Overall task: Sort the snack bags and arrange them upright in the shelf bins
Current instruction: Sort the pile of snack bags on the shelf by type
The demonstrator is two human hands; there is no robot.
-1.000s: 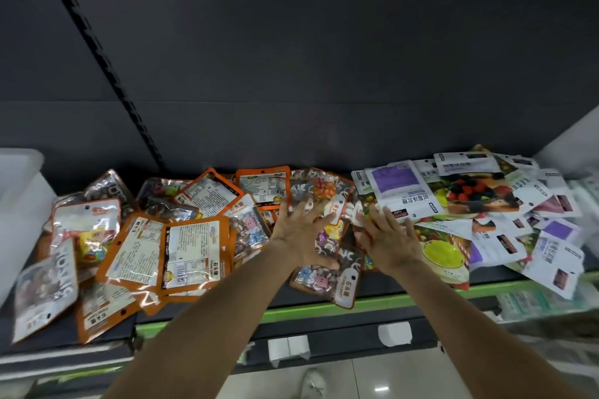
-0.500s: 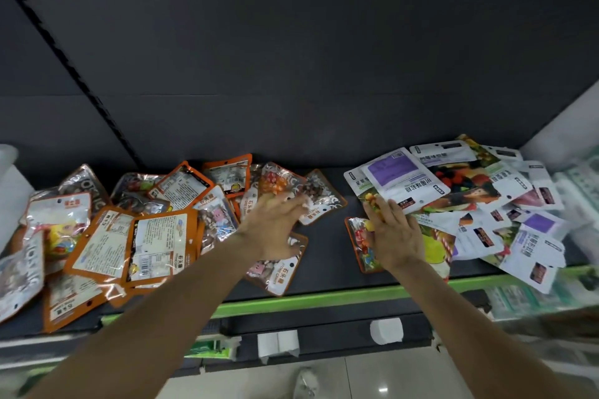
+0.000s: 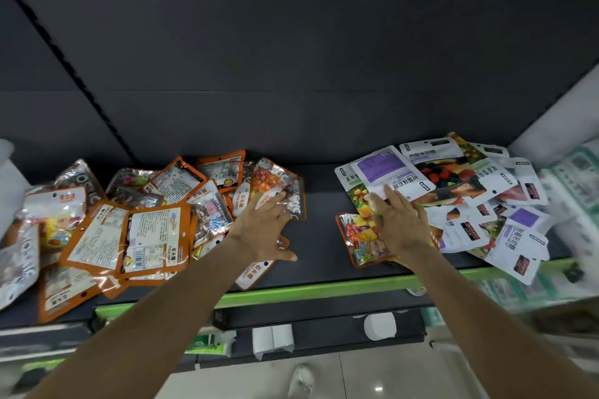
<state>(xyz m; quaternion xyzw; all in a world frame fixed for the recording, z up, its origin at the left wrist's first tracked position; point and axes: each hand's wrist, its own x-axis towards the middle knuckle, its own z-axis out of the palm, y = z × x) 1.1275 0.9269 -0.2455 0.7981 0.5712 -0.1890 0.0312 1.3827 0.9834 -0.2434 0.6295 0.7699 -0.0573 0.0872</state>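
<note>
Head view, left hand (image 3: 264, 230): fingers spread flat, pressing the orange-edged bags (image 3: 155, 233) heaped from nine o'clock to centre on the dark shelf (image 3: 319, 191).
Head view, right hand (image 3: 400, 225): fingers straight, resting on the white fruit bags (image 3: 460, 191) at three o'clock.
Stray bag: one orange-edged pouch (image 3: 359, 238) lies under the right palm — likely to end up mis-sorted.
Risk: slick pouches near the green shelf lip (image 3: 324, 290) at six o'clock could slide off — a hard sweep would do it.

In front of me is a dark grey back wall (image 3: 324, 58) and a dark shelf (image 3: 319, 246) with green front edge (image 3: 324, 290). Below, pale glossy floor tiles (image 3: 372, 376) reflect light.
</note>
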